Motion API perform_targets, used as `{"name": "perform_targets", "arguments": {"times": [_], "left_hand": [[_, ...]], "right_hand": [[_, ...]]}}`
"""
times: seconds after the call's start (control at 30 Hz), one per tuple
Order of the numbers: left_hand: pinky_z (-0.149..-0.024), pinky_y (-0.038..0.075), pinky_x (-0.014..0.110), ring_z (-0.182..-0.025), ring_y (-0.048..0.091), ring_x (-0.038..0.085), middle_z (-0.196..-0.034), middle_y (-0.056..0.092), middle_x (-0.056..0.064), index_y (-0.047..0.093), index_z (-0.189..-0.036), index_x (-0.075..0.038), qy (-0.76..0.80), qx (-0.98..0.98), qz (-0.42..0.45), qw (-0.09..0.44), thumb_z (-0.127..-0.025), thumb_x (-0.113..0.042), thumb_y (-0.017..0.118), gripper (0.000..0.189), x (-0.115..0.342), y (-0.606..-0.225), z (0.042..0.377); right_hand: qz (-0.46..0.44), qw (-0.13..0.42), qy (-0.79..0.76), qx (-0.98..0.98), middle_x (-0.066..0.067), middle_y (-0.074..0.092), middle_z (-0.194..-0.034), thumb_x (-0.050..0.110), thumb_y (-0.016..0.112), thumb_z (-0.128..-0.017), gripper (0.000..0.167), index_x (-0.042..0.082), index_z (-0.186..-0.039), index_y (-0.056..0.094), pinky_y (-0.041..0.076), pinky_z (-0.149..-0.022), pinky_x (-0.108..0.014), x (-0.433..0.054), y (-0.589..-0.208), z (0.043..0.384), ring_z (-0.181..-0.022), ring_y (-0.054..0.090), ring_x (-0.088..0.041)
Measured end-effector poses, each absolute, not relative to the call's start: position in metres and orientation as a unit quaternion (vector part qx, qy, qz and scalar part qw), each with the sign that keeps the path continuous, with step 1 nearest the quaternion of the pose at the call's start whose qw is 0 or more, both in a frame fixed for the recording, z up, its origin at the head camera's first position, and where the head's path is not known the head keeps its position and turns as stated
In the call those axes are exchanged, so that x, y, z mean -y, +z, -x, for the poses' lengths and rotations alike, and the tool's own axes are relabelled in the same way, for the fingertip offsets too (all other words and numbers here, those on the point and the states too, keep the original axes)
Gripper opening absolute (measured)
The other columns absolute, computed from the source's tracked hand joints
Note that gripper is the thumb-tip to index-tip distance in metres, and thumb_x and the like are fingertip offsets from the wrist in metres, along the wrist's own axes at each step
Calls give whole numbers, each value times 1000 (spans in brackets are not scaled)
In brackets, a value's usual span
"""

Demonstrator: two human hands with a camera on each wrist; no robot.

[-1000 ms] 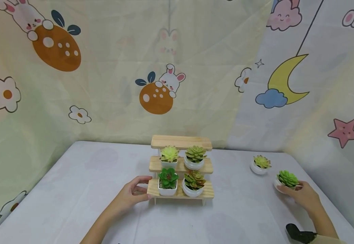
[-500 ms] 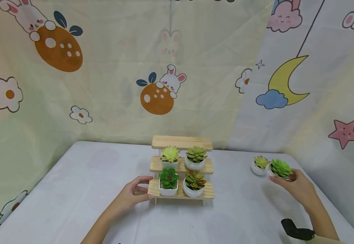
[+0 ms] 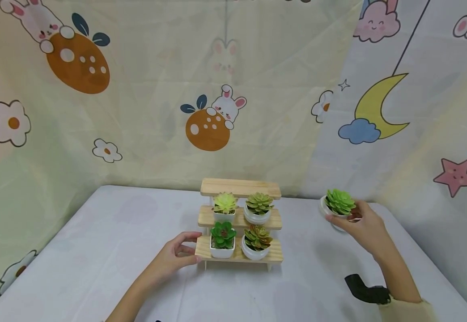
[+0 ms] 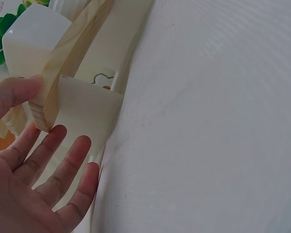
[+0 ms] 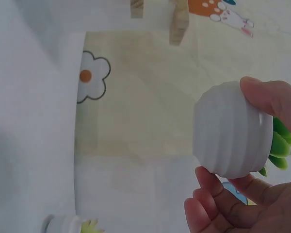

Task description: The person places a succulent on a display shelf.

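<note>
My right hand (image 3: 363, 227) holds a bright green potted succulent (image 3: 340, 202) up above the right side of the table. Thumb and fingers grip its ribbed white pot (image 5: 230, 133), which is tipped sideways in the right wrist view. A three-step wooden plant stand (image 3: 240, 188) is at the middle back. At its lowest plank's left end, my left hand (image 3: 173, 255) pinches the wood between thumb and fingers; the left wrist view shows the thumb on the plank (image 4: 63, 63). Mostly hidden behind the held plant is another small succulent, whose white pot (image 5: 63, 224) shows in the right wrist view.
On the bottom step sit a dark green succulent (image 3: 222, 237) and a reddish-green one (image 3: 256, 239). The middle step bears a yellow-green succulent (image 3: 224, 205) and a dull green one (image 3: 259, 205). A printed cloth backdrop (image 3: 145, 112) rises behind the white table (image 3: 137, 223).
My right hand has lifted the bright green succulent from the table's right side and carried it leftward and farther back, over the other small plant. The left hand stays at the stand.
</note>
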State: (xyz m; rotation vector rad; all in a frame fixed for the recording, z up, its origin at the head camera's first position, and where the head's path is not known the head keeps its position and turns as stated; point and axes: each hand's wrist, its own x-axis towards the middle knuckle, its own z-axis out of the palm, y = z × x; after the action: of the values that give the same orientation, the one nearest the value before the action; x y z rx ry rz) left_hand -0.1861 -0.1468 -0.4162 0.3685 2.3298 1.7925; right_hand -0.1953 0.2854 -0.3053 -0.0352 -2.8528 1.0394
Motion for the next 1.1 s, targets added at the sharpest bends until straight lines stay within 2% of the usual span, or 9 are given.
{"name": "perform_targets", "arguments": {"times": [0.4,1.1], "left_hand": [[-79,44,34,-96,57,21,-127,48,20,47,-131,-7,607,-779,-129,89,-80,-16,71,57,147,-412,185],[-79,45,33,-96,58,21,-126,48,19,47,-131,-8,607,-779,-135,87,-80,-15,71,57,148,-413,185]], "right_hand": [[-28,83,360,929,-21,52,-117,48,67,-81,82,-2,-136,34,43,-67,-29,-226,-287,208,-101,49,-29],[-65,73,396,913,-15,53,-112,48,69,-79,75,3,-131,40,43,-75,-35,-163,-269,232,-101,50,-26]]}}
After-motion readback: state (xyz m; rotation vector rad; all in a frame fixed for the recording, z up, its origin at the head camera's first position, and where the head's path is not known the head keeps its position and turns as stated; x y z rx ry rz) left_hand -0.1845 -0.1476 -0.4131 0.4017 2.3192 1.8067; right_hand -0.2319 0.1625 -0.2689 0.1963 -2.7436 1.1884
